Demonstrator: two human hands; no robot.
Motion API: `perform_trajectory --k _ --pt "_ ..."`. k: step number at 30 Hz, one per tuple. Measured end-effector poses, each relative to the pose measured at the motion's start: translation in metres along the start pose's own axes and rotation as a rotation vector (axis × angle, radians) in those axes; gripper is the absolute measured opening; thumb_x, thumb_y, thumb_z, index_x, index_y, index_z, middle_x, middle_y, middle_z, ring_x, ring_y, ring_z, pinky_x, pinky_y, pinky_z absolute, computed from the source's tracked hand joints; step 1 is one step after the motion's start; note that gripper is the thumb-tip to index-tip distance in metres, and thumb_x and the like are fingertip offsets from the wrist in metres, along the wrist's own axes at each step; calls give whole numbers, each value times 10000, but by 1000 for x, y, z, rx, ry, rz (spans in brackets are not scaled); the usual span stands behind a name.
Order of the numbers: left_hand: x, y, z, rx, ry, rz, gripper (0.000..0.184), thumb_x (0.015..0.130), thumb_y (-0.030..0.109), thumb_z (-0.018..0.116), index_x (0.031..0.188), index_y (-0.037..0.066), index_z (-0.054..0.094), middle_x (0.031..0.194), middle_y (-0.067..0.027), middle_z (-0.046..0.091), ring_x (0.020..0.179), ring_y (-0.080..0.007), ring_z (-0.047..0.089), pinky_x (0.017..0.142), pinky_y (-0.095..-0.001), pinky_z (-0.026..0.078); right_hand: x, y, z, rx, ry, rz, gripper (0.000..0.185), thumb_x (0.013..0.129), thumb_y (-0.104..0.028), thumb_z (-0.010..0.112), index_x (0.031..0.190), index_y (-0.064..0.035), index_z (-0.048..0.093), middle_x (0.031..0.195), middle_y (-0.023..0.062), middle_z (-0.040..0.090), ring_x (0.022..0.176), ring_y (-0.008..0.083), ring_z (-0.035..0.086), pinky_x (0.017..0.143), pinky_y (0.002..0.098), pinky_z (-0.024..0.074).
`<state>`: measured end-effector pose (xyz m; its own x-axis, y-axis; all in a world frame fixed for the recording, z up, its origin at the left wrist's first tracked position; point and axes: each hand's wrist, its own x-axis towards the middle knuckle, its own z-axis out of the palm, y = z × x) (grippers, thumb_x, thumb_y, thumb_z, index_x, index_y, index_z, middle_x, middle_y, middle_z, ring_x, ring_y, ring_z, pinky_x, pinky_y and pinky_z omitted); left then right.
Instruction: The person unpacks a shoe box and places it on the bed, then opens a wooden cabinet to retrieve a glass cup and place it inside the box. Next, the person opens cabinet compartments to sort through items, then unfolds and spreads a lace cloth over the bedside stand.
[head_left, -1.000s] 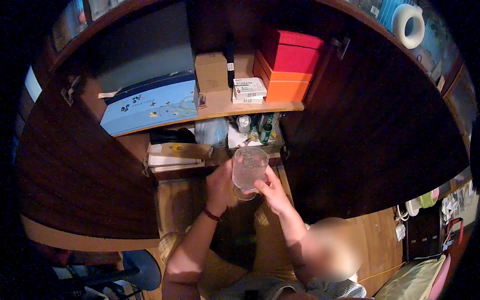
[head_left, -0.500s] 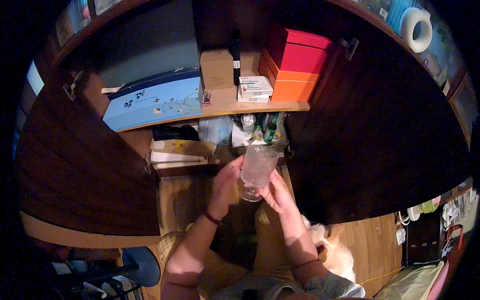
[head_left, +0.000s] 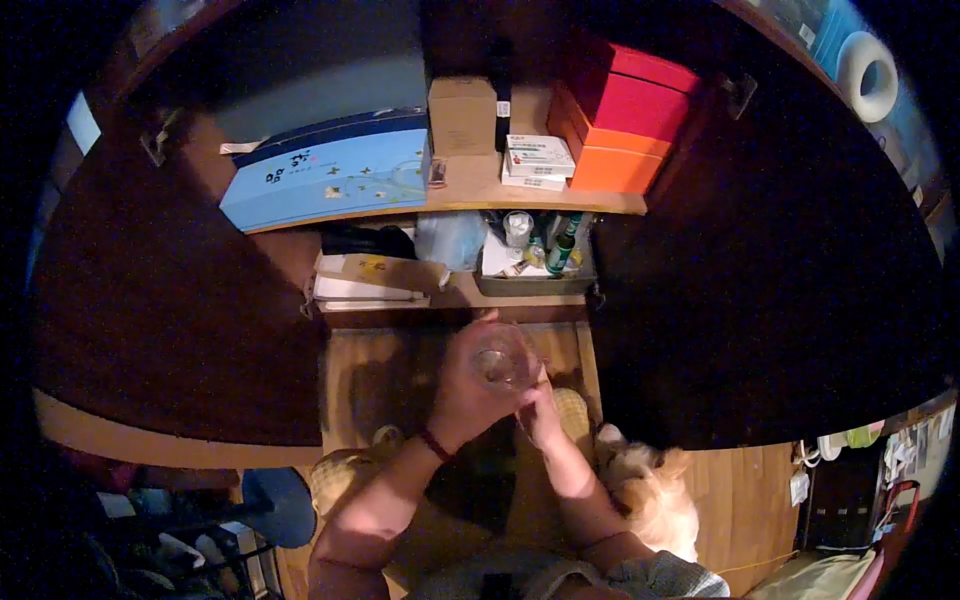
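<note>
A clear stemmed glass goblet (head_left: 508, 352) is held between my two hands in front of the cabinet, its mouth tipped toward me so that I look down into it. My left hand (head_left: 462, 392) wraps round the left side of the bowl. On the lower right, my right hand (head_left: 540, 408) closes on the goblet near its stem; its fingertips are partly hidden. Just beyond, on the lower shelf, a grey bin (head_left: 535, 286) contains a patterned drinking glass (head_left: 517, 229) and a green bottle (head_left: 562, 250).
Dark cabinet doors (head_left: 730, 300) spread on both sides. The upper shelf carries a light-blue box (head_left: 330, 180), a brown carton (head_left: 463, 118), small white boxes (head_left: 538, 158), and red (head_left: 648, 95) and orange boxes (head_left: 615, 160). A furry dog (head_left: 655, 495) is beside my right arm.
The goblet has gone from nearly upright to tipped toward me. My left hand has shifted round its bowl, and both hands are slightly lower. The view has shifted a little.
</note>
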<state>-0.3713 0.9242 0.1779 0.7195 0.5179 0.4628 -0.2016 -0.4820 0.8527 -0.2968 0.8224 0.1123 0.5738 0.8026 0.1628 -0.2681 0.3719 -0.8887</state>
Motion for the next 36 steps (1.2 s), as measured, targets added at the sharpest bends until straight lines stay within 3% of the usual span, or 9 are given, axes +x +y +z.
perform_trajectory --k 3,6,9,12,19,24,25,32,36 --pt "0 5 -10 -182 -174 -83 497 830 304 622 1203 32 437 1242 -145 486 1145 -225 460 967 -355 370 -2 8 10 299 -72 -93 1007 664 -466 736 1391 -48 178 1387 84 286 1244 217 337 1022 368 305" --pt "7 25 -27 -401 -229 -264 405 920 328 456 1176 15 476 1150 -148 562 1057 -216 529 883 -327 433 -5 3 12 -225 4 -199 1140 483 -338 870 1367 -52 209 1325 83 348 1232 233 350 1021 401 310" --pt "1 53 -51 -327 42 -380 409 912 309 478 1183 4 477 1036 -138 613 939 -182 577 738 -294 489 -16 6 17 -301 -33 -126 1113 443 -226 884 1346 -52 256 1260 75 411 1188 229 397 991 396 338" --pt "1 97 -77 -172 706 23 396 885 220 532 1197 -13 457 1037 -142 594 829 -155 574 610 -268 494 -22 -14 35 -343 -16 -48 1040 466 -165 867 1326 -37 296 1231 86 447 1139 226 446 952 397 381" --pt "-80 90 -202 544 1536 323 424 847 86 443 1250 -18 361 1288 -144 399 1160 -249 409 1003 -364 294 -31 -32 23 -431 -10 -121 963 471 -142 871 1259 -12 333 1188 107 492 1099 224 492 937 352 411" --pt "-167 23 -306 537 1588 -238 397 930 292 398 1192 -3 446 1252 -119 435 1105 -245 430 950 -383 347 -31 -42 21 -456 34 -181 842 544 -77 790 1260 -42 348 1198 116 504 1108 236 491 956 371 392" --pt "-177 9 -321 -54 1482 -187 464 940 401 352 1207 30 435 1184 -96 456 1049 -228 443 919 -374 360 -32 -43 19 -455 49 -158 814 564 -62 762 1263 -53 344 1208 119 502 1125 238 480 972 383 378" --pt "-168 1 -333 -342 1363 -189 447 929 459 372 1176 87 412 991 -36 457 899 -170 449 796 -323 390 -36 -46 13 -133 178 -109 807 569 -6 723 1276 -67 340 1226 121 475 1135 255 473 967 401 390" --pt "-168 -9 -306 -209 1412 -259 596 918 489 339 1327 56 355 1294 -102 405 1140 -271 409 969 -394 340 -38 -41 5 -80 192 -128 788 590 -21 743 1274 -60 356 1222 87 458 1129 233 474 935 392 424"
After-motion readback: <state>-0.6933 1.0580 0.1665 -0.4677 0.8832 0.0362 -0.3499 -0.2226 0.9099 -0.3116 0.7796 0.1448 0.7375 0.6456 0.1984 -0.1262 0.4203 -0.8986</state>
